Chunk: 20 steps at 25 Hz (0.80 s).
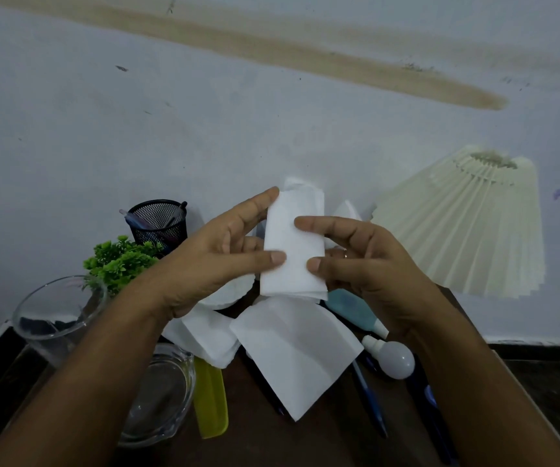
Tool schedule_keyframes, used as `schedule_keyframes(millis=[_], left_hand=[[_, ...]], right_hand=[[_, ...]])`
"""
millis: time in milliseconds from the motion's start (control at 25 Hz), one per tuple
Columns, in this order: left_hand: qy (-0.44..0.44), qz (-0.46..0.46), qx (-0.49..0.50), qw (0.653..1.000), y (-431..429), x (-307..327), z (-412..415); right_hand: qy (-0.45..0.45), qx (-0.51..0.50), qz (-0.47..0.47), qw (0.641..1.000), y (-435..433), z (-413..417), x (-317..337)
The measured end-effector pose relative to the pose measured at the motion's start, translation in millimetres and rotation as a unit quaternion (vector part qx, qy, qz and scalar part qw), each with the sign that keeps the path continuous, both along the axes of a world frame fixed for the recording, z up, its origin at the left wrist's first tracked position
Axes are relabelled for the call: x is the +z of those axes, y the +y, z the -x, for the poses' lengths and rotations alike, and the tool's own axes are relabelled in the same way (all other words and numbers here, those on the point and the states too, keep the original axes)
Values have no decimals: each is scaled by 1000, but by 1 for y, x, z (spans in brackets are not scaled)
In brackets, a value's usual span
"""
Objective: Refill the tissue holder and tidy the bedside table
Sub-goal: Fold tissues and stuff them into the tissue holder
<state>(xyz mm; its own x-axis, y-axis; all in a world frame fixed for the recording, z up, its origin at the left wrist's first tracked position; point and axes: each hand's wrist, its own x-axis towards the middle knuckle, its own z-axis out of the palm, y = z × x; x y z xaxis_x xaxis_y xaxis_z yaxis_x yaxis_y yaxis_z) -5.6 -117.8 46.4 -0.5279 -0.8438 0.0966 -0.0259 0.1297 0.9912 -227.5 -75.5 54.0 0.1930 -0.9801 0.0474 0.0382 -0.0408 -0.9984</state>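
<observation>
**Both hands pinch a folded tissue above a cluttered worktop**

The left hand (211,261) and the right hand (366,261) hold one folded white tissue (293,244) upright between them, raised above the worktop (322,436). Each grip is pressed onto the tissue: the left thumb and forefinger pinch its left edge, the right thumb and forefinger its right edge.

Directly beneath lie more loose tissues, a large flat sheet (297,355) and a smaller folded stack (204,338) touching it on the left. A white rounded object under the left hand is mostly hidden, and I cannot tell whether it is the tissue holder.

The worktop is dark brown wood, crowded. Left of the tissues stand a clear glass jug (52,315) and a clear glass dish (160,396), with a yellow-green comb (211,399) just beside the dish. Behind them are a small green artificial plant (120,261) and a black mesh pen cup (159,224) holding pens. To the right lie a teal tube (356,313), a white light bulb (393,358) and blue pens (369,399). A cream pleated lampshade (467,227) stands at the far right.

The worktop is set against a pale bluish wall (137,112), scuffed and crossed by a long tan stain (305,52).
</observation>
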Motion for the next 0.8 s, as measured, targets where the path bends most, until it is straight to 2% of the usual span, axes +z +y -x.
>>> schedule_keyframes(millis=[240,520,600,800], left_hand=[[16,54,111,992,-3,-5,12],[-11,-4,-22,1000,-4,-3,-2],[-5,3,-32,999,-3,-3,-1],[63,-12,164,984,-3,-3,20]], right_hand=[[12,-55,27,998,-4,-10,-7],[-7,-47,11,999,-3,-7,-2],[9,-65,29,997,-3,-9,-2],[-23,-106,63,992,-5,-13,-4]])
